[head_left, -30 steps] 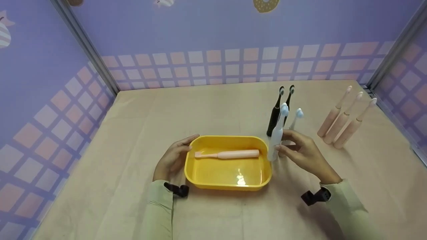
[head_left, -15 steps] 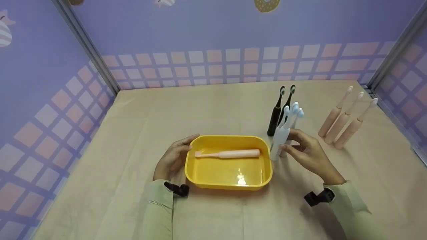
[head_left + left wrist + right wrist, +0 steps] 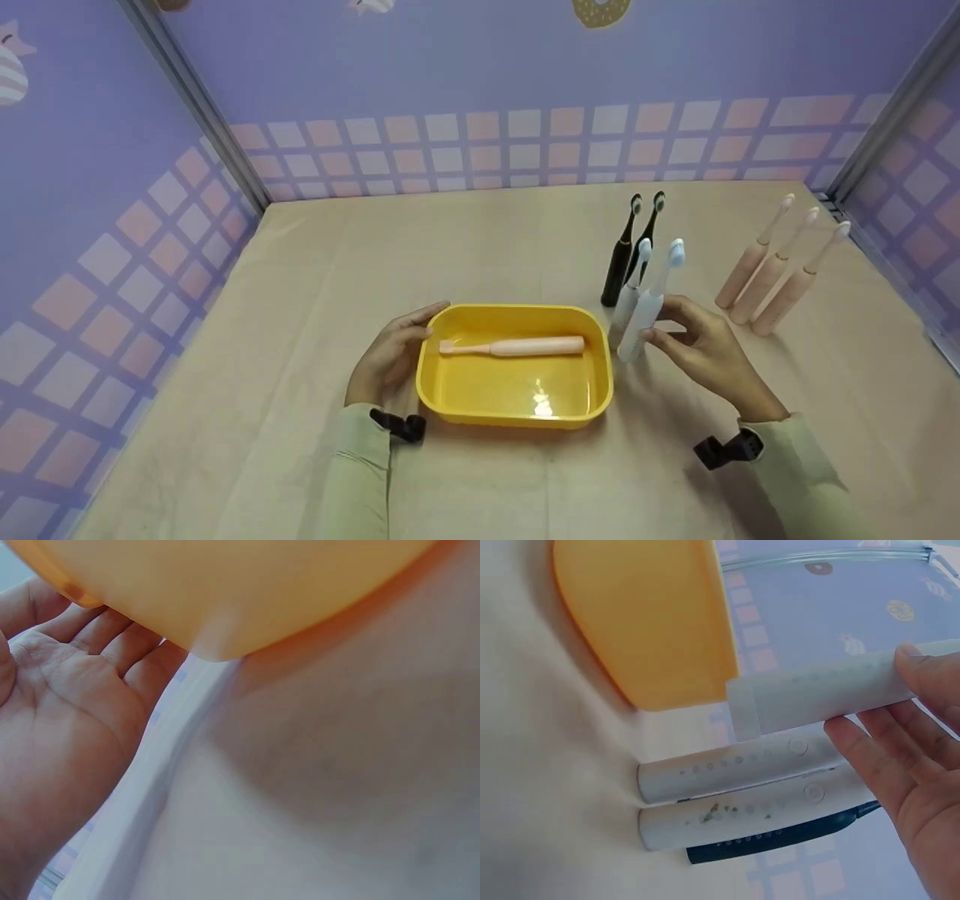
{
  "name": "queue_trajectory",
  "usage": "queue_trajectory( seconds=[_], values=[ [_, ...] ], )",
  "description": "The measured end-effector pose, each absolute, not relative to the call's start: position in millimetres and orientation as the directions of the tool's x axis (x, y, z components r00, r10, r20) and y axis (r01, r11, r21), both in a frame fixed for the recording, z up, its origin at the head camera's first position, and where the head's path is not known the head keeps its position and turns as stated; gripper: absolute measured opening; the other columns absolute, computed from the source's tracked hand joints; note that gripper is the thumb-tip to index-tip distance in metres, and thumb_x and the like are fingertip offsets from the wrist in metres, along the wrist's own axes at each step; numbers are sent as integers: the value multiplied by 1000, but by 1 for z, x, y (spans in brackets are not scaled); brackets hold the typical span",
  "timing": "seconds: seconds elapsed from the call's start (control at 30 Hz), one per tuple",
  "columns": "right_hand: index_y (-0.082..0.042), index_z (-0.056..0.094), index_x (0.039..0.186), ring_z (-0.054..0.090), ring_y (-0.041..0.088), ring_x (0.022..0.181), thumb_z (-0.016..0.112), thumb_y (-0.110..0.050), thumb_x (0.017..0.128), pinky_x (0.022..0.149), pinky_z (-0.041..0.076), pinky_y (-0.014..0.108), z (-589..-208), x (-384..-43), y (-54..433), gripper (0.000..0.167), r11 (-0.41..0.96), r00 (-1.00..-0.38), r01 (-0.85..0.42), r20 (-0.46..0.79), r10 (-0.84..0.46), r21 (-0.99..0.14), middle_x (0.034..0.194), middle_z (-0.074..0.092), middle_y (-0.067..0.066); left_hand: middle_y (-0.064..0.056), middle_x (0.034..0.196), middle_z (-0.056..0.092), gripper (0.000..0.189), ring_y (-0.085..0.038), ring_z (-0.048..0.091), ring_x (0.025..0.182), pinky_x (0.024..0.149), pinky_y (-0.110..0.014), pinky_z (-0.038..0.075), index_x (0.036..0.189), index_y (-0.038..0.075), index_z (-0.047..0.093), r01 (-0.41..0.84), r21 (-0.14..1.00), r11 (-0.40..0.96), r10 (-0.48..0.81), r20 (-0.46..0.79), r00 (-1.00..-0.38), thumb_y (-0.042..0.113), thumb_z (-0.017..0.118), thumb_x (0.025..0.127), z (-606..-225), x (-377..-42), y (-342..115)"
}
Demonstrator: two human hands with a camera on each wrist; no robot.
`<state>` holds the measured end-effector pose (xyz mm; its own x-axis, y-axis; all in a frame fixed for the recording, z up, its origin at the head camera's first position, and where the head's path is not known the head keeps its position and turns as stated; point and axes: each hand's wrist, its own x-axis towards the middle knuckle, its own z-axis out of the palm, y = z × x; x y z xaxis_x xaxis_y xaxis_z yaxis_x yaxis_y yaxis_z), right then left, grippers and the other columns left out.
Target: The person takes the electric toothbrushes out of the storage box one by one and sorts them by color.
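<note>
My right hand (image 3: 705,352) holds a white electric toothbrush (image 3: 643,328) upright by its handle, thumb on one side and fingers on the other. It is just right of a yellow plastic bin (image 3: 517,421). Two more white toothbrushes stand beside it; both handles, the nearer (image 3: 739,771) and the farther (image 3: 727,817), show in the right wrist view. My left hand (image 3: 386,360) holds the bin's left end, thumb at the rim and fingers along the outer wall. Inside the bin lies one pink toothbrush (image 3: 537,346), its head pointing left.
Two black toothbrushes (image 3: 616,271) stand behind the white ones, the rear one partly hidden. Farther right is a row of three upright pink toothbrushes (image 3: 769,279). A pale cloth covers the table (image 3: 360,255), with patterned panels (image 3: 480,75) at the back and sides.
My right hand has moved slightly right, carrying the white toothbrush away from the bin's right edge. A standing white toothbrush now shows to its left. The left hand and bin stay put.
</note>
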<state>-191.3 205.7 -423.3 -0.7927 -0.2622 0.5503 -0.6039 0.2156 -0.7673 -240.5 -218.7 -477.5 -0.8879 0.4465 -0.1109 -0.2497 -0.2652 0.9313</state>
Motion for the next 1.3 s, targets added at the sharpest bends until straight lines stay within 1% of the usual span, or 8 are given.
queue_trajectory(
  seconds=[0.17, 0.33, 0.53, 0.7, 0.87, 1.13, 1.3],
  values=[
    [8, 61, 117, 65, 4, 99, 66, 17, 78, 76, 57, 22, -428, -189, 211, 40, 224, -820, -568, 521, -237, -792, 110, 66, -7, -11, 150, 41, 52, -24, 48, 130, 107, -37, 42, 149, 5, 33, -246, 934, -260, 445, -110, -889, 1, 40, 98, -478, -241, -218],
    [6, 61, 117, 65, 2, 99, 66, 15, 79, 76, 57, 21, -432, -188, 216, 40, 255, -845, -532, 489, -217, -807, 109, 66, -10, -12, 152, 37, 54, -24, 46, 132, 107, -34, 43, 150, 4, 32, -223, 947, -231, 441, -102, -892, 0, 41, 97, -477, -242, -218],
    [7, 62, 117, 65, 4, 99, 66, 15, 79, 77, 57, 21, -434, -189, 220, 39, 259, -842, -536, 491, -223, -803, 108, 66, -9, -11, 151, 39, 52, -24, 48, 131, 106, -34, 44, 149, 5, 35, -249, 934, -257, 427, -121, -896, 1, 43, 97, -475, -241, -216],
    [7, 62, 115, 65, 3, 98, 66, 15, 79, 77, 57, 20, -435, -190, 225, 37, 269, -848, -528, 484, -217, -805, 106, 66, -10, -11, 151, 40, 53, -23, 49, 130, 106, -34, 44, 149, 5, 34, -246, 934, -259, 429, -117, -896, 1, 44, 97, -474, -241, -216],
    [6, 63, 114, 63, -1, 98, 68, 11, 80, 77, 56, 17, -438, -191, 231, 35, 321, -870, -494, 453, -196, -808, 106, 64, -15, -11, 150, 41, 53, -23, 49, 130, 107, -35, 43, 149, 6, 35, -247, 933, -262, 434, -115, -894, 2, 44, 97, -476, -242, -217],
    [3, 62, 116, 61, -2, 98, 69, 6, 82, 78, 55, 16, -445, -195, 240, 35, 363, -889, -459, 416, -192, -811, 105, 63, -14, -10, 149, 43, 53, -22, 49, 130, 108, -35, 42, 150, 6, 33, -235, 940, -248, 446, -104, -889, 2, 42, 97, -477, -241, -218],
    [2, 60, 120, 59, -6, 100, 68, 0, 85, 79, 53, 13, -449, -197, 245, 36, 407, -904, -426, 386, -181, -808, 107, 62, -20, -11, 150, 42, 54, -23, 49, 129, 106, -34, 44, 150, 4, 32, -210, 951, -227, 448, -90, -889, 0, 40, 97, -477, -242, -219]
  ],
)
